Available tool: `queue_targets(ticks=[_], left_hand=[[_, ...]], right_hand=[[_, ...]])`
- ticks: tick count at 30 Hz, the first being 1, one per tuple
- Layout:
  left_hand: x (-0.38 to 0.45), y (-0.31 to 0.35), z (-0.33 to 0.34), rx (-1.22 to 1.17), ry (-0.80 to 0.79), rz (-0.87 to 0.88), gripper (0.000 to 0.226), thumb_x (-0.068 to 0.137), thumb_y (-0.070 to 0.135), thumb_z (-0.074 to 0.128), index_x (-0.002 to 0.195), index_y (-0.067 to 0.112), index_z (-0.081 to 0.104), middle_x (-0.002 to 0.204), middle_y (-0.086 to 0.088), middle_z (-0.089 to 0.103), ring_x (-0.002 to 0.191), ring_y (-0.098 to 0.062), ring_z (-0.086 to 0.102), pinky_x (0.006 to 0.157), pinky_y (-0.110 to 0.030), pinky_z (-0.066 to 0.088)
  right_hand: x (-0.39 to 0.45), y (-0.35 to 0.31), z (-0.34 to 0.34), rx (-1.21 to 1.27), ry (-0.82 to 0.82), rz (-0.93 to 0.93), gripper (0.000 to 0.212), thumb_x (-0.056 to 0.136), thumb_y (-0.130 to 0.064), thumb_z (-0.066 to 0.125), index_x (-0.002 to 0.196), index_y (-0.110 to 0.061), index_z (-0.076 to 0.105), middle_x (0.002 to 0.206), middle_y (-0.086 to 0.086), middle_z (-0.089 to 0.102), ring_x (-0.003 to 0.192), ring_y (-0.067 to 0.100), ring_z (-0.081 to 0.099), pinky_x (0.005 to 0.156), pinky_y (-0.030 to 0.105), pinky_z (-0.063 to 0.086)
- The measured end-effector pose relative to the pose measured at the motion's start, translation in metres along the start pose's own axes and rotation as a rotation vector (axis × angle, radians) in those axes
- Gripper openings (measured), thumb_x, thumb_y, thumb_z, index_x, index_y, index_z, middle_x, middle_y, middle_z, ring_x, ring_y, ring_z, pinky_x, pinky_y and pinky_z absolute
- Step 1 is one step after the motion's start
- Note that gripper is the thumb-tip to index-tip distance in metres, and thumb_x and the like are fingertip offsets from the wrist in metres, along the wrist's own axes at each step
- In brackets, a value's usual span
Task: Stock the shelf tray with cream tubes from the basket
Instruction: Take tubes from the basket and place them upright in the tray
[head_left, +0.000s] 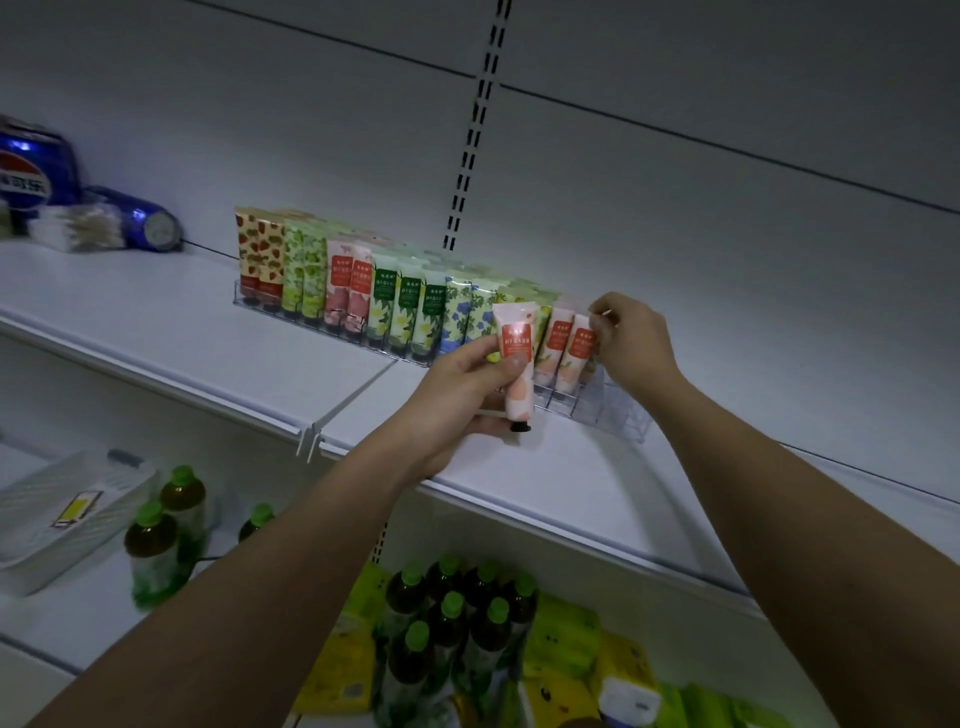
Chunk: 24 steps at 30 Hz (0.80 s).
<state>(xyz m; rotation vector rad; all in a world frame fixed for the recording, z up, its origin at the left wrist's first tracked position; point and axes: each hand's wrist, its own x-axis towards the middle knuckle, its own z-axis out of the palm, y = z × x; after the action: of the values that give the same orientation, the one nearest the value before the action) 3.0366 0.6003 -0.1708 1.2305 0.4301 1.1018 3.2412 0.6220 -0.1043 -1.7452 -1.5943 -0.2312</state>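
- Nearest, down at six o'clock on the lower shelf, a cluster of green-capped bottles (457, 623) stands among yellow and green packets (566, 639); three more such bottles stand at eight o'clock beside a pale ribbed box (62, 514)
- Both bare forearms reach up from the bottom corners over the white shelf (208, 332)
- The left hand (462, 389), just below centre, grips a peach cream tube (517, 374) with thumb across the front and fingers curled behind; the tube is nearly upright, black cap down, held in front of the tray and just above the shelf board
- The right hand (631, 345), at about three o'clock from that tube, has its fingers curled and pinching the top of a peach tube standing in the tray (582, 345); a twin tube stands just beside it to the left
- The clear tray (618, 421) runs from ten o'clock toward the centre right, filled with upright tubes in strawberry, green, pink, white-flower and blue-flower prints; its slots at the right end, under the right hand, hold no tubes
- Farthest, at nine to ten o'clock, blue cola cans (31, 171) and a blurred pack of cotton swabs (78, 226) sit against the shelf's back wall
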Motion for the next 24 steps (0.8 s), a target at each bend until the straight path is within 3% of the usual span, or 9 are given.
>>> queue_targets(ticks=[4,8,11,15,18,20,24], left_hand=[[-0.001,0.000,0.002,0.038,-0.004,-0.008,0.021,0.093,0.014,0.061,0.114,0.015,0.065,0.091,-0.006,0.072,0.081,-0.023,0.070,0.069,-0.036,0.058],[-0.002,0.001,0.003,0.069,0.003,-0.010,0.020,0.091,0.012,0.064,0.110,0.013,0.064,0.090,-0.007,0.073,0.081,-0.023,0.069,0.076,-0.042,0.059],[-0.003,0.002,0.007,0.082,0.063,0.004,0.021,0.090,0.011,0.065,0.110,0.008,0.060,0.090,-0.010,0.073,0.081,-0.026,0.070,0.077,-0.046,0.059],[-0.005,0.005,0.009,0.067,0.139,0.035,0.019,0.090,0.006,0.064,0.108,0.003,0.058,0.095,-0.018,0.070,0.081,-0.029,0.071,0.072,-0.041,0.060],[-0.003,0.008,0.010,0.143,0.197,0.067,0.017,0.089,0.003,0.064,0.105,0.003,0.060,0.106,-0.017,0.064,0.090,-0.029,0.071,0.074,-0.036,0.060],[0.003,0.012,0.012,0.264,0.242,0.101,0.017,0.087,0.004,0.067,0.104,0.005,0.063,0.108,-0.015,0.064,0.095,-0.030,0.070,0.079,-0.038,0.059],[0.023,0.022,0.026,0.475,0.350,0.161,0.016,0.083,0.010,0.073,0.097,0.015,0.068,0.103,-0.007,0.068,0.100,-0.027,0.066,0.091,-0.046,0.053]], right_hand=[[-0.006,-0.006,-0.005,-0.046,0.038,0.001,0.032,0.101,-0.027,0.046,0.130,-0.015,0.052,0.130,0.009,0.050,0.107,0.020,0.054,0.087,0.030,0.044],[-0.030,-0.017,-0.008,0.018,0.137,-0.008,0.030,0.101,-0.031,0.041,0.123,-0.013,0.050,0.121,0.007,0.053,0.104,0.021,0.054,0.088,0.035,0.046],[-0.056,-0.023,-0.004,0.003,-0.002,-0.056,0.023,0.101,-0.026,0.041,0.111,-0.012,0.054,0.111,0.010,0.060,0.099,0.027,0.055,0.083,0.039,0.046],[-0.095,-0.021,0.003,0.020,-0.288,-0.033,0.021,0.099,-0.025,0.042,0.108,-0.016,0.059,0.114,0.010,0.062,0.101,0.027,0.057,0.086,0.039,0.047],[-0.114,-0.009,0.004,-0.103,-0.438,-0.071,0.035,0.098,-0.039,0.040,0.123,-0.022,0.058,0.129,0.006,0.054,0.118,0.026,0.049,0.097,0.041,0.042],[-0.120,-0.005,0.004,-0.128,-0.496,-0.068,0.048,0.097,-0.050,0.035,0.138,-0.028,0.047,0.144,-0.001,0.043,0.133,0.022,0.037,0.109,0.040,0.033],[-0.122,-0.004,0.005,-0.107,-0.519,-0.068,0.057,0.097,-0.057,0.031,0.147,-0.029,0.037,0.154,-0.004,0.032,0.141,0.019,0.028,0.115,0.039,0.024]])
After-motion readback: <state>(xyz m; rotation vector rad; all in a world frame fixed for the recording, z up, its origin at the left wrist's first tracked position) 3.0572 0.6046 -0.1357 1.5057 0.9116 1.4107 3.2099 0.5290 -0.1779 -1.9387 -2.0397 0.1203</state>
